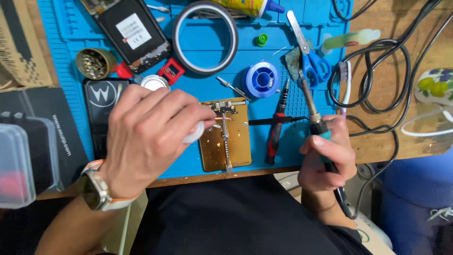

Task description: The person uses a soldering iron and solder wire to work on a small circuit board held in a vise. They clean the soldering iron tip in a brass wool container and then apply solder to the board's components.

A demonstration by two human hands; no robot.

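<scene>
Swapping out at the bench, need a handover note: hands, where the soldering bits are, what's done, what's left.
Left hand: holds a small white container over the gold board holder.
Right hand: grips the soldering iron, tip up near the blue-handled scissors, clear of the holder.
On the blue mat: blue solder spool, red-black screwdriver, tape ring.
Done: a part looks clamped in the holder.
Left: iron not yet at the holder; can't tell any joint's state.
</scene>
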